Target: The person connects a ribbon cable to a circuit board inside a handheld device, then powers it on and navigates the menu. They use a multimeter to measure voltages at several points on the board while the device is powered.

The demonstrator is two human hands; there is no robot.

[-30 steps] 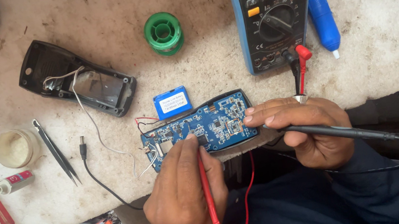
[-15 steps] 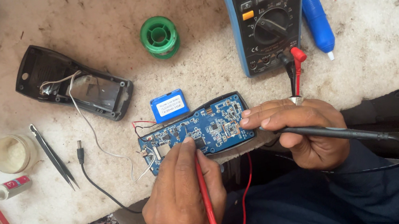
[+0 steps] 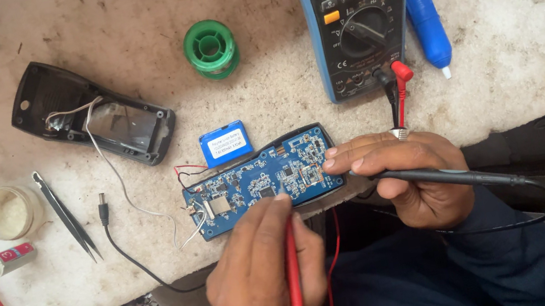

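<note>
Left hand (image 3: 265, 281) pinches the red probe (image 3: 293, 276), its tip on the flat blue circuit board (image 3: 259, 181) at the bench edge. Right hand (image 3: 404, 178) pinches the black probe (image 3: 441, 177), fingertips pressing the board. A slipping tip might bridge tiny, closely packed metal contacts.

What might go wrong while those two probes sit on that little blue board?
The red probe in the left hand touches among closely packed parts on the blue circuit board; a slip could bridge two contacts. The board lies near the bench edge, with thin wires running to the small blue battery, so a nudge might strain them. The right hand holds the black probe.
</note>
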